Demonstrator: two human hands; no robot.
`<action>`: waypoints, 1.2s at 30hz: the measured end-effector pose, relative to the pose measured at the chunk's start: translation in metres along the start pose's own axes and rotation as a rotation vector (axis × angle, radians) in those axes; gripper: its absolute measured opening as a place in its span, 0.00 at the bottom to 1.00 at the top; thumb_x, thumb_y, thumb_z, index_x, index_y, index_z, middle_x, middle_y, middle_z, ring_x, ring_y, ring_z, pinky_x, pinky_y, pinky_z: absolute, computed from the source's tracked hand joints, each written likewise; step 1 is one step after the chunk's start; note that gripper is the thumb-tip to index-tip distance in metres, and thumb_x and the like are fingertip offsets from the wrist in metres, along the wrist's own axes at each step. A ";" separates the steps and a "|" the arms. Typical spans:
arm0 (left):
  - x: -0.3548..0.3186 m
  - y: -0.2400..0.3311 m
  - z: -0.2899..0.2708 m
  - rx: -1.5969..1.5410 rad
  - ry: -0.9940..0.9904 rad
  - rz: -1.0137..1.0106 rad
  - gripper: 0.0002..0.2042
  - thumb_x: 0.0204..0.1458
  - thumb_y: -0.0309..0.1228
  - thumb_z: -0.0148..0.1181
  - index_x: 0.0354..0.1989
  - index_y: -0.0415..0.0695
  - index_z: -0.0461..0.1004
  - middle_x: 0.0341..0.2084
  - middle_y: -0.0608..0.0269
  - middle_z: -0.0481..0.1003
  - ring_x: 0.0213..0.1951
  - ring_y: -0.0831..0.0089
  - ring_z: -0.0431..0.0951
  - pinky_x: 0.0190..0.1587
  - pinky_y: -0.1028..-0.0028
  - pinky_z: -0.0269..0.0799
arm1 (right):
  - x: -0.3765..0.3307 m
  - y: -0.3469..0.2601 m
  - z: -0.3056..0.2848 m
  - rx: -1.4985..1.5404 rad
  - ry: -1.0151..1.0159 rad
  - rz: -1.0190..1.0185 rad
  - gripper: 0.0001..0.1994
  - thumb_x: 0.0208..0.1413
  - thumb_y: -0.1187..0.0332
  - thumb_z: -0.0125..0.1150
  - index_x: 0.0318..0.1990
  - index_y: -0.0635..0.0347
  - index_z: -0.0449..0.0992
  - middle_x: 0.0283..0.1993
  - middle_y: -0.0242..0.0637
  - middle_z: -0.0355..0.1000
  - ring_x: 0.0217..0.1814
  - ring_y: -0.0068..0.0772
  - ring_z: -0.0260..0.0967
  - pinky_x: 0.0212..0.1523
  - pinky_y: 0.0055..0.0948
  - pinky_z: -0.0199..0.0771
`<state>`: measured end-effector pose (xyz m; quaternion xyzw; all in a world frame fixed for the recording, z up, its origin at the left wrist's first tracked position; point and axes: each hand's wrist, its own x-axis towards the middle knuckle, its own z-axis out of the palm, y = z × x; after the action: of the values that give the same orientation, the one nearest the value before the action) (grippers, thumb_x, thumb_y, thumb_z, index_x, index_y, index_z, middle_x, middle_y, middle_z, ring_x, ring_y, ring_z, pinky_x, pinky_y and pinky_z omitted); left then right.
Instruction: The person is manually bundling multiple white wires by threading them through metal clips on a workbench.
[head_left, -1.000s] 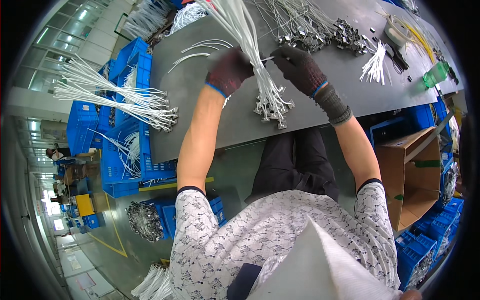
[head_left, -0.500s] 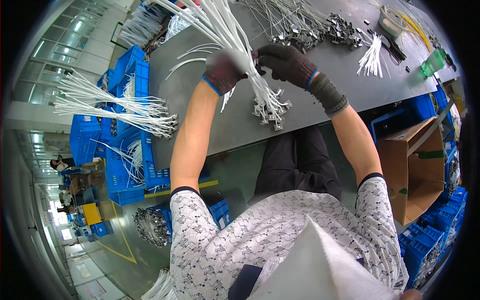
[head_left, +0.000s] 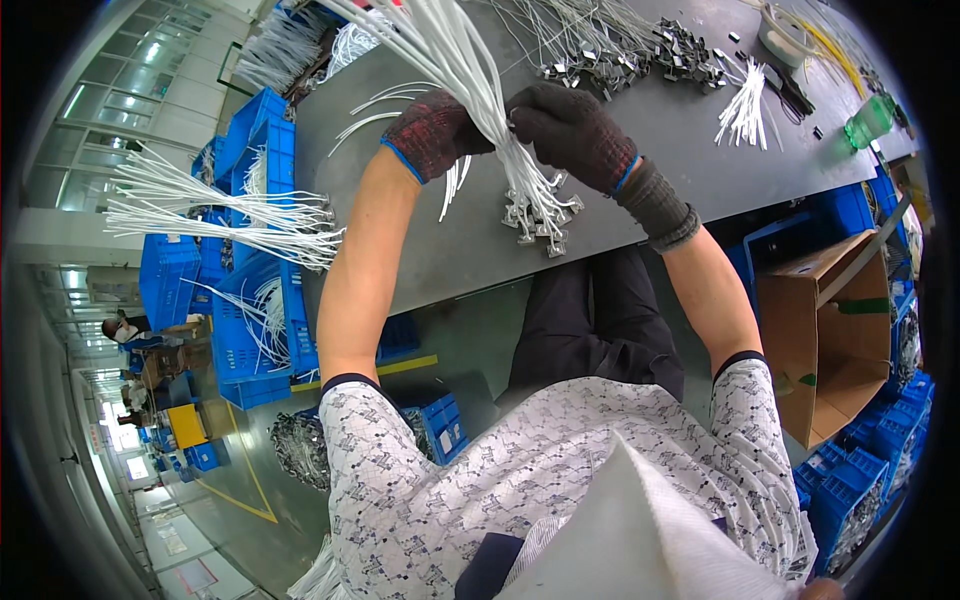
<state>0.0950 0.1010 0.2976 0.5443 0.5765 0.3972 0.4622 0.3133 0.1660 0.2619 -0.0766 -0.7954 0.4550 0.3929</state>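
Observation:
A thick bundle of white cables (head_left: 468,72) slants over the grey metal table, its small metal end clips (head_left: 540,218) toward the near edge. My left hand (head_left: 437,135), in a dark red and black work glove, is closed around the bundle from the left, with its fingertips hidden behind the cables. From the right, my right hand (head_left: 574,135) is also closed, its gloved fingertips pressed against the bundle's side at about the same height. Whether a small tie sits between those fingertips cannot be made out.
Another white cable bundle (head_left: 225,215) overhangs the table's left edge above blue crates (head_left: 250,345). Loose clips (head_left: 690,55), a short white bundle (head_left: 742,112), a green bottle (head_left: 868,124) and a bowl (head_left: 785,38) occupy the far right. A cardboard box (head_left: 835,345) stands right of my legs.
My left hand has shifted slightly left, its fingers passing behind the bundle, and my left elbow has swung outward. My right hand has stayed beside the cables, its fingers drawn closer in.

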 end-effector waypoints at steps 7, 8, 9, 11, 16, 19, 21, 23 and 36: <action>0.002 -0.010 -0.006 -0.178 -0.084 0.229 0.13 0.55 0.34 0.64 0.45 0.41 0.76 0.40 0.53 0.79 0.45 0.58 0.80 0.49 0.61 0.77 | -0.004 0.007 -0.001 0.410 0.050 0.599 0.17 0.65 0.59 0.55 0.52 0.61 0.78 0.30 0.27 0.71 0.20 0.13 0.60 0.20 0.18 0.59; 0.003 -0.010 0.003 0.158 0.114 0.369 0.09 0.50 0.34 0.68 0.35 0.43 0.79 0.31 0.55 0.81 0.40 0.60 0.82 0.40 0.65 0.77 | -0.003 0.007 0.000 0.382 -0.021 0.544 0.17 0.65 0.59 0.55 0.53 0.60 0.78 0.29 0.27 0.70 0.20 0.13 0.59 0.20 0.18 0.59; 0.002 -0.009 0.008 0.159 0.114 0.369 0.09 0.50 0.34 0.68 0.35 0.43 0.79 0.31 0.55 0.81 0.40 0.60 0.82 0.40 0.65 0.77 | -0.003 0.006 0.001 0.353 -0.092 0.489 0.17 0.65 0.59 0.55 0.54 0.59 0.78 0.29 0.26 0.69 0.21 0.13 0.58 0.21 0.18 0.58; -0.001 0.003 0.017 0.696 0.200 0.509 0.08 0.50 0.34 0.66 0.34 0.44 0.80 0.31 0.53 0.80 0.38 0.56 0.81 0.40 0.62 0.75 | 0.003 0.004 0.000 0.361 -0.119 0.492 0.18 0.65 0.58 0.55 0.54 0.59 0.78 0.28 0.25 0.68 0.21 0.12 0.58 0.21 0.19 0.58; 0.000 0.000 0.019 1.118 0.314 0.628 0.06 0.46 0.31 0.63 0.32 0.45 0.80 0.30 0.53 0.80 0.36 0.50 0.79 0.41 0.57 0.73 | 0.006 0.009 0.001 0.401 -0.145 0.505 0.17 0.65 0.58 0.55 0.51 0.59 0.79 0.28 0.24 0.67 0.22 0.12 0.56 0.23 0.19 0.57; 0.000 -0.003 0.019 1.247 0.378 0.654 0.06 0.46 0.31 0.63 0.31 0.44 0.79 0.29 0.52 0.79 0.37 0.50 0.78 0.41 0.55 0.72 | 0.005 0.017 0.002 0.409 -0.189 0.527 0.15 0.66 0.58 0.55 0.46 0.60 0.79 0.28 0.23 0.66 0.22 0.10 0.57 0.22 0.19 0.57; 0.000 -0.012 0.015 1.219 0.407 0.641 0.05 0.46 0.30 0.62 0.29 0.43 0.79 0.28 0.51 0.78 0.36 0.49 0.78 0.41 0.55 0.73 | 0.005 0.020 0.006 0.355 -0.159 0.460 0.13 0.64 0.60 0.56 0.43 0.62 0.77 0.27 0.28 0.68 0.24 0.17 0.62 0.24 0.24 0.63; 0.001 -0.018 0.017 1.151 0.401 0.641 0.05 0.47 0.30 0.63 0.30 0.43 0.79 0.28 0.52 0.78 0.35 0.51 0.78 0.40 0.57 0.73 | 0.004 0.038 0.014 0.097 -0.021 0.286 0.12 0.62 0.62 0.57 0.43 0.62 0.77 0.28 0.33 0.70 0.25 0.26 0.66 0.27 0.29 0.67; -0.054 -0.016 0.042 0.398 0.330 0.196 0.13 0.53 0.34 0.69 0.39 0.37 0.78 0.26 0.58 0.80 0.30 0.72 0.78 0.37 0.69 0.73 | -0.033 0.029 0.008 -0.465 0.229 0.091 0.09 0.59 0.68 0.59 0.45 0.57 0.75 0.35 0.46 0.75 0.35 0.50 0.76 0.37 0.41 0.75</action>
<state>0.1303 0.0440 0.2764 0.6054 0.6553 0.4022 0.2056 0.3234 0.1619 0.2187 -0.2517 -0.8246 0.2656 0.4314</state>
